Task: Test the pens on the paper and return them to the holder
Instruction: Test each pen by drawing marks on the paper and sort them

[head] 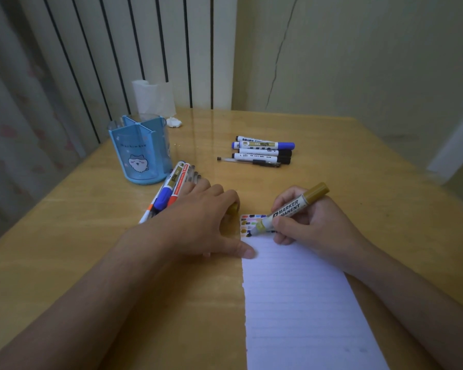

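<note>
Glossy wooden table (332,156), matt lined paper (300,303), translucent blue plastic holder (141,153).

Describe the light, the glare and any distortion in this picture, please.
Head view: dim, soft light with a greenish tint; window glare streaks the table behind the holder; the wide lens bends the radiator; the right hand and gold marker stay sharp.

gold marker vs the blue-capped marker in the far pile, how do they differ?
The gold marker is uncapped, tilted, tip on the paper, held in the right hand. The blue-capped marker is capped, lies flat on the table, untouched, among black-capped ones. Both have white printed barrels.
</note>
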Tool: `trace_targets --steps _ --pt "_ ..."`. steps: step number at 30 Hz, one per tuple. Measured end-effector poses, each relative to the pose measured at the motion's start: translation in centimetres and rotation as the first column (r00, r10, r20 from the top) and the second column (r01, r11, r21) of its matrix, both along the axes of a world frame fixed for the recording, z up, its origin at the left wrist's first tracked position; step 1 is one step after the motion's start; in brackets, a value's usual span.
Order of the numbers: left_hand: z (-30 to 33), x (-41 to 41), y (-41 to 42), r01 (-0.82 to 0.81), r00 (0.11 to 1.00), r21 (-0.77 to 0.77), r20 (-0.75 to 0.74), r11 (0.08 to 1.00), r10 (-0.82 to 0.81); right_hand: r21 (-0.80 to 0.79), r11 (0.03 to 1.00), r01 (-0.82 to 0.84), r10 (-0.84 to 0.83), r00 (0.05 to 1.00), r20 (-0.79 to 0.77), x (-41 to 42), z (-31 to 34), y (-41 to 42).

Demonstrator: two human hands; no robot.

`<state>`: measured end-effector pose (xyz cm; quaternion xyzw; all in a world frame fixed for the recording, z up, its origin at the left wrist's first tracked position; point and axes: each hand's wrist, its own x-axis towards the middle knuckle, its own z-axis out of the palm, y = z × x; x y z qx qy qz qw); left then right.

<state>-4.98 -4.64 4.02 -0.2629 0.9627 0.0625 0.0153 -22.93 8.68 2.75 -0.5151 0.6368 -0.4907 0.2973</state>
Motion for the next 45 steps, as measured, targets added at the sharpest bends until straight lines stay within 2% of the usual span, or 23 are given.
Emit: trace_targets --steps 3,8,12,19,21,24,33,37,42,45 --pt "0.0 0.0 0.0 0.003 1.0 -0.004 -0.001 1.0 -0.003 -0.002 1.0 0.01 -0.01 1.0 0.021 -0.2 0.0 0.0" --pt "0.1 -0.1 -0.1 0.006 1.0 -0.003 -0.003 1.0 -0.006 -0.055 0.997 0.05 -0.041 0.986 0.161 -0.5 0.7 0.1" --pt "0.0 -0.1 -0.1 0.012 1.0 -0.005 -0.023 1.0 -0.012 -0.083 0.995 0.056 -0.039 0.98 0.193 -1.1 1.0 0.4" --pt "1.0 -0.1 0.3 -0.025 0.984 0.107 -0.172 0.994 0.043 -0.071 0.996 0.06 -0.035 0.949 0.315 -1.2 1.4 0.6" --pt "1.2 -0.2 0.6 -0.027 0.98 0.137 -0.193 0.99 0.053 -0.053 0.996 0.076 -0.049 0.922 0.385 -1.0 1.5 0.5" --pt "1.3 -0.3 0.9 -0.029 0.975 0.156 -0.213 0.987 0.062 -0.041 0.997 0.068 -0.045 0.912 0.407 -0.9 1.7 0.4" --pt "1.5 -0.4 1.5 0.0 0.971 0.174 -0.234 0.985 0.041 -0.048 0.998 0.031 -0.01 0.922 0.387 -0.5 1.4 0.4" --pt "1.1 -0.3 1.5 0.003 0.955 0.243 -0.29 0.97 0.069 -0.055 0.998 0.019 -0.001 0.954 0.301 -0.4 1.5 0.7" --pt "0.9 -0.1 1.4 0.002 0.933 0.223 -0.35 0.975 0.079 -0.047 0.998 0.041 -0.029 0.974 0.224 -1.0 1.7 1.0" --pt "1.1 -0.2 1.4 -0.011 0.929 0.219 -0.359 0.976 0.091 -0.05 0.997 0.061 -0.055 0.993 0.108 -1.2 1.8 1.0"
